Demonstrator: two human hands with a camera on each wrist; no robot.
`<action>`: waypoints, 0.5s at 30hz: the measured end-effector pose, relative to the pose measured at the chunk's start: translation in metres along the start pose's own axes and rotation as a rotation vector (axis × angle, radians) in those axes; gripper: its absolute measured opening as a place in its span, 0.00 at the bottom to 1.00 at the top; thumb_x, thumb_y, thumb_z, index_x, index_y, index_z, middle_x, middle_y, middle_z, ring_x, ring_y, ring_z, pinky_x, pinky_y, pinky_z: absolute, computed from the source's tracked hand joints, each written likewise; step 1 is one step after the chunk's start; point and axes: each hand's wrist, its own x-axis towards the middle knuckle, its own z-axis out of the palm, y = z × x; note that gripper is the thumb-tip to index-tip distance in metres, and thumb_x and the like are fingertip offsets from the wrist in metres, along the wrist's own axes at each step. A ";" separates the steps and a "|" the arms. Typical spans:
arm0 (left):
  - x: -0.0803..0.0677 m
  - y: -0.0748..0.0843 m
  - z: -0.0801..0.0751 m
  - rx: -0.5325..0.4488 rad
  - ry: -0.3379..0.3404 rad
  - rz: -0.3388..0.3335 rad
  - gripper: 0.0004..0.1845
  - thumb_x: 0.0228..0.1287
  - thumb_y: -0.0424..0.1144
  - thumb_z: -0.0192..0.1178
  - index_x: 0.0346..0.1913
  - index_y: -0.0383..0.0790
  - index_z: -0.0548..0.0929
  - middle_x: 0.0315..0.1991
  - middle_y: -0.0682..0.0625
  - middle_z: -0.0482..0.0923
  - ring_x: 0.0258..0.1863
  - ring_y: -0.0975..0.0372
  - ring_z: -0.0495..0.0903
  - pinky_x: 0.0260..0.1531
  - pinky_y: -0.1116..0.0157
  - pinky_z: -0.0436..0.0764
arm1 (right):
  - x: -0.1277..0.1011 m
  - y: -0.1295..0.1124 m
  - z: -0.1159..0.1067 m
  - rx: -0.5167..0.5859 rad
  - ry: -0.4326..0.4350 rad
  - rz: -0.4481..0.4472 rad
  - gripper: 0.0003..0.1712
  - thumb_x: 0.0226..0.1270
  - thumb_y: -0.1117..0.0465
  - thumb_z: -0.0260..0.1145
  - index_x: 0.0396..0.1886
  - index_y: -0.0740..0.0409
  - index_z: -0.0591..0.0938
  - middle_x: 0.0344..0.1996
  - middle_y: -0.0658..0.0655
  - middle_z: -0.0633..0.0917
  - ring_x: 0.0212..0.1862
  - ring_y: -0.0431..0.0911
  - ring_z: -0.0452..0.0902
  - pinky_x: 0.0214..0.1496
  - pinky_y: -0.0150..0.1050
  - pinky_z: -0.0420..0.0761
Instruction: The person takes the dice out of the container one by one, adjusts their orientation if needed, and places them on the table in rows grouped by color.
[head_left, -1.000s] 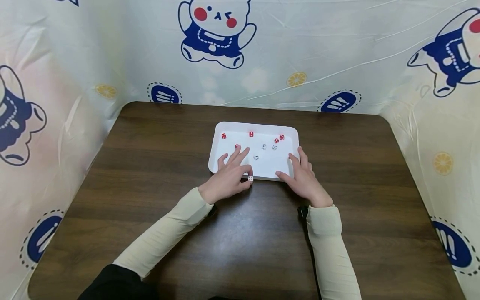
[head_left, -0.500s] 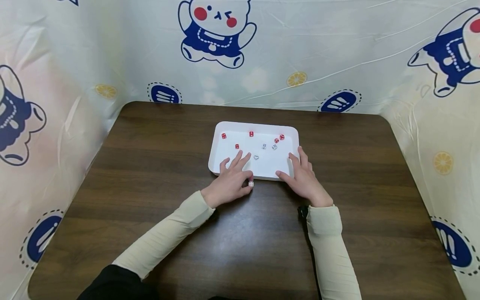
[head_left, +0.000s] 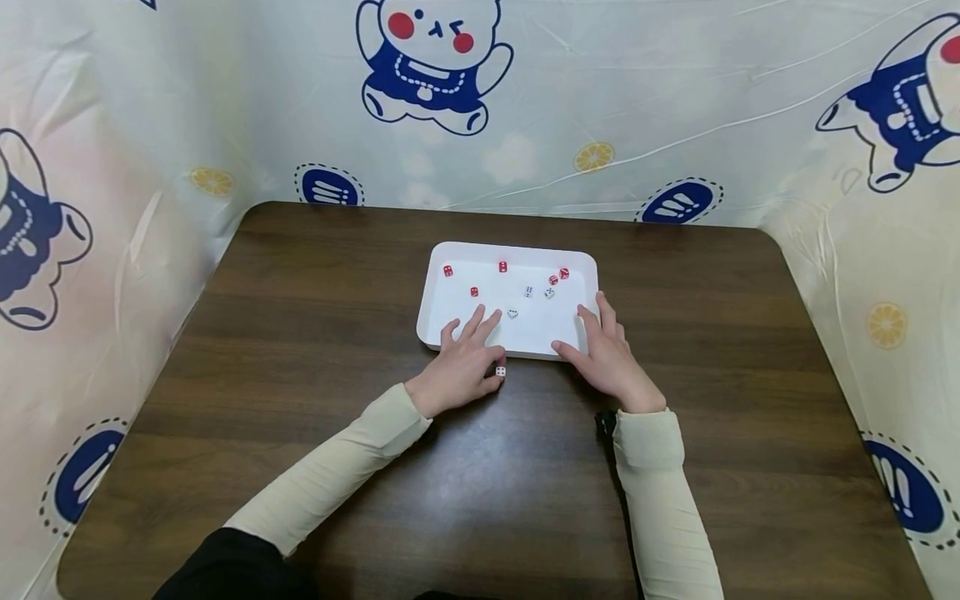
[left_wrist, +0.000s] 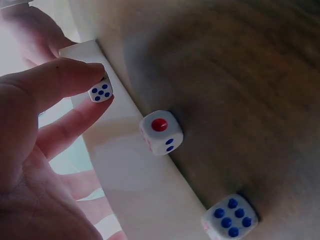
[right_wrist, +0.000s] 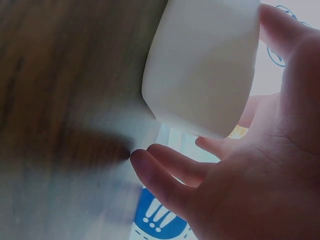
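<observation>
Pinched die: white, five blue pips facing the wrist camera; we place this pinched die [head_left: 500, 372] just outside the near wall of the tray [head_left: 543, 333]. Contact with the table [head_left: 337, 325] we cannot tell.
Left hand: the left hand [head_left: 459, 371] holds it between thumb and one finger, other fingers spread over the near rim. We judge this light two-point grip right for so small a cube – firmer squeezing could make it spin out.
Dice by the wall: the left wrist view shows a one-pip die [left_wrist: 161, 132] and a six-pip die [left_wrist: 230, 217] on the table beside the tray, apart from each other. We would keep the thumb clear of both, and lower any die flat before releasing.
Dice inside: three white, one nearest us [head_left: 512, 314], and five red, one at far left [head_left: 447, 271]. We should lift the spread fingers so as not to brush them.
Right hand: the right hand [head_left: 607, 367] lies loosely spread at the near right corner, thumb at the rim – useful, we think, as a light brace against sliding.
</observation>
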 end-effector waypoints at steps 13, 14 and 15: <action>0.000 -0.001 0.004 0.029 0.006 0.004 0.03 0.63 0.41 0.61 0.32 0.49 0.82 0.74 0.38 0.56 0.76 0.42 0.46 0.63 0.35 0.53 | 0.001 0.001 0.000 0.000 0.006 -0.011 0.48 0.66 0.38 0.59 0.76 0.59 0.54 0.78 0.59 0.32 0.74 0.66 0.43 0.69 0.67 0.55; 0.000 -0.002 0.005 0.037 0.009 0.004 0.03 0.63 0.41 0.61 0.32 0.49 0.82 0.74 0.38 0.56 0.76 0.42 0.47 0.63 0.35 0.53 | 0.001 0.001 0.000 0.001 0.006 -0.011 0.48 0.66 0.38 0.59 0.76 0.59 0.54 0.78 0.59 0.32 0.74 0.66 0.43 0.69 0.67 0.55; 0.000 -0.002 0.005 0.043 0.011 0.005 0.03 0.63 0.41 0.61 0.32 0.49 0.82 0.74 0.38 0.56 0.76 0.42 0.47 0.64 0.35 0.53 | 0.001 0.001 0.000 0.000 0.006 -0.010 0.48 0.66 0.38 0.59 0.76 0.59 0.54 0.78 0.59 0.32 0.74 0.66 0.43 0.69 0.67 0.55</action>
